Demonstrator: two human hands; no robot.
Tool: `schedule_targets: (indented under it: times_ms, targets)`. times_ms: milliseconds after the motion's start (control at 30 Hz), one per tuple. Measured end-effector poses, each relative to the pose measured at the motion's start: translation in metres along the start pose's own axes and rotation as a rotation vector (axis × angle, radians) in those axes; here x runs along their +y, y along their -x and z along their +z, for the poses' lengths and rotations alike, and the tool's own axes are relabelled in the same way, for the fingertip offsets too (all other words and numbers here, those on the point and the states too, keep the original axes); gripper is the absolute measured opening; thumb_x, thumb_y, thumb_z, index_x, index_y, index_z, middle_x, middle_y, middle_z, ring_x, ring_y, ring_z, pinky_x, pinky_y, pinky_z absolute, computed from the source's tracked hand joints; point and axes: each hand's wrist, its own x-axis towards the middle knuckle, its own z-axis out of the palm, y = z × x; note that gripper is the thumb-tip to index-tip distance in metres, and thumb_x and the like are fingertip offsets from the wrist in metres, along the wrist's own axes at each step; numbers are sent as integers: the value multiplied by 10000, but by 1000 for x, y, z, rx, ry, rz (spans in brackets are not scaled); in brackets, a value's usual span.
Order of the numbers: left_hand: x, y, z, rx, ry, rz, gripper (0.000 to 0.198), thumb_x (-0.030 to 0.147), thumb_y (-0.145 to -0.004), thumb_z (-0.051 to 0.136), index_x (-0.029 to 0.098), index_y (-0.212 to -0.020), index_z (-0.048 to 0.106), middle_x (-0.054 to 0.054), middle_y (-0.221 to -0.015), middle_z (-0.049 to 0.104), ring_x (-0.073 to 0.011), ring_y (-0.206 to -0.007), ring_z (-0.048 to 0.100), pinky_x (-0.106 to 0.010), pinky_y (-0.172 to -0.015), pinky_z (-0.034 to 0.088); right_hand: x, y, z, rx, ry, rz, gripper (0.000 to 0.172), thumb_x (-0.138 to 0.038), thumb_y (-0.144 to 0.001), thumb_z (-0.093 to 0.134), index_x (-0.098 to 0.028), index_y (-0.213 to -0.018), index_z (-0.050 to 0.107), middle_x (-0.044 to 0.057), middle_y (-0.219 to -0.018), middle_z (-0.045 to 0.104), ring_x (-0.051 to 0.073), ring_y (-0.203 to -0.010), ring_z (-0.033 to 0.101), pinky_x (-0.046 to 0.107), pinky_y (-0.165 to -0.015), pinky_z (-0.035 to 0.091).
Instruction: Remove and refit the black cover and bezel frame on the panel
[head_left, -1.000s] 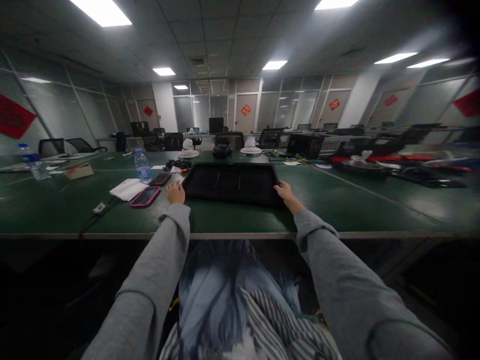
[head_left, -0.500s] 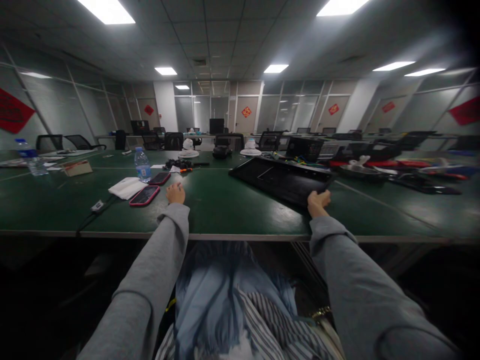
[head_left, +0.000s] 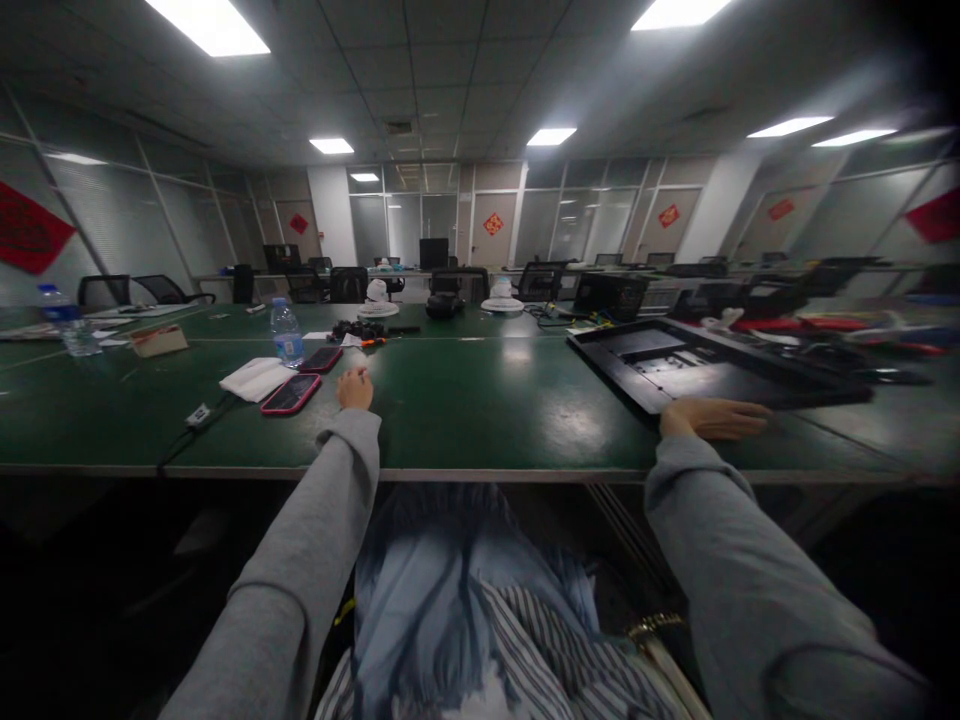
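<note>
My left hand (head_left: 355, 388) rests on the green table (head_left: 465, 420), fingers curled in; a small dark thing shows at the fingertips, too small to name. Just left of it lie a pink-edged phone (head_left: 292, 394) and a second phone (head_left: 321, 360). On the right, a black flat panel with a raised rim (head_left: 720, 365) lies on the table, its inner side up with several light patches. My right hand (head_left: 712, 418) is at the panel's near edge, fingers stretched out to the right; whether it touches the rim I cannot tell.
Near the phones are a folded white cloth (head_left: 256, 379), a water bottle (head_left: 286, 333) and a cable (head_left: 198, 418). Farther back stand two white fans (head_left: 378, 303), a black case (head_left: 445, 300) and a black box (head_left: 611, 295). Clutter with red items (head_left: 814, 324) lies behind the panel.
The black panel has moved right and turned from tilted to lying flatter, its inner side now showing. My right hand has moved right and its fingers have straightened. My left hand stays put.
</note>
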Motion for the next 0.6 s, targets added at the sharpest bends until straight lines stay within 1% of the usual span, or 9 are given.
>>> schedule_targets:
  times_ms: [33, 67, 100, 200, 300, 367, 500, 533, 600]
  targets:
    - [1, 0, 0, -3, -2, 5, 340, 266, -972, 429, 212, -1214, 662, -132, -1297, 631, -282, -1234, 528, -419, -1024, 411, -6, -1, 1, 10, -19, 125, 785, -27, -811, 48, 12, -1591, 130, 415, -1523, 142, 304, -1515, 178, 608, -1155, 137]
    - [1, 0, -1, -5, -3, 9, 340, 266, -973, 429, 213, -1214, 662, -130, -1300, 630, -281, -1235, 527, -416, -1026, 410, -13, -3, 3, 32, -48, 171, 804, -4, -792, 70, 1, -1591, 164, 389, -1548, 138, 284, -1524, 144, 595, -1170, 92]
    - [2, 0, -2, -6, -3, 11, 339, 267, -973, 430, 214, -1215, 662, -128, -1304, 628, -281, -1239, 524, -415, -1028, 409, -18, -4, 5, 48, -61, 145, 821, 13, -775, 97, -8, -1591, 182, 368, -1561, 149, 277, -1527, 131, 588, -1176, 71]
    - [3, 0, -6, -8, 0, 7, 340, 267, -974, 431, 217, -1221, 658, -120, -1311, 625, -289, -1256, 510, -421, -1033, 408, -30, -3, 7, 77, -44, -21, 870, 29, -750, 191, -87, -1612, 178, 306, -1564, 222, 285, -1514, 171, 586, -1177, 105]
    - [5, 0, -8, -13, 0, 0, 340, 271, -974, 433, 217, -1227, 653, -121, -1317, 622, -301, -1265, 504, -438, -1027, 414, -38, 13, 4, 60, -9, -280, 834, -41, -799, 322, -124, -1612, 155, 285, -1540, 258, 332, -1477, 206, 607, -1157, 159]
    - [6, 1, -6, -12, -2, -1, 336, 270, -974, 432, 218, -1225, 651, -123, -1319, 621, -299, -1266, 506, -441, -1028, 415, -46, 32, 0, 15, 18, -533, 792, -128, -848, 407, -126, -1599, 156, 272, -1502, 308, 344, -1435, 233, 583, -1147, 206]
    - [8, 0, -2, -5, -1, -2, 334, 266, -974, 432, 217, -1225, 647, -120, -1314, 626, -281, -1252, 525, -419, -1044, 409, -67, 79, -10, -190, 60, -1050, 658, -228, -957, 359, -118, -1585, 199, 227, -1330, 478, 322, -1296, 363, 528, -1086, 304]
    - [9, -1, -2, -5, 3, -4, 337, 268, -976, 429, 212, -1229, 644, -122, -1315, 625, -279, -1251, 528, -415, -1047, 408, -73, 90, -13, -248, 74, -1135, 630, -227, -966, 336, -126, -1579, 229, 216, -1301, 499, 324, -1271, 385, 532, -1067, 318]
    - [11, -1, -3, -5, 13, -7, 348, 271, -981, 415, 196, -1245, 629, -129, -1321, 622, -277, -1255, 529, -412, -1050, 406, -84, 110, -20, -320, 70, -1203, 615, -223, -975, 307, -121, -1578, 241, 218, -1299, 502, 331, -1268, 395, 535, -1061, 317]
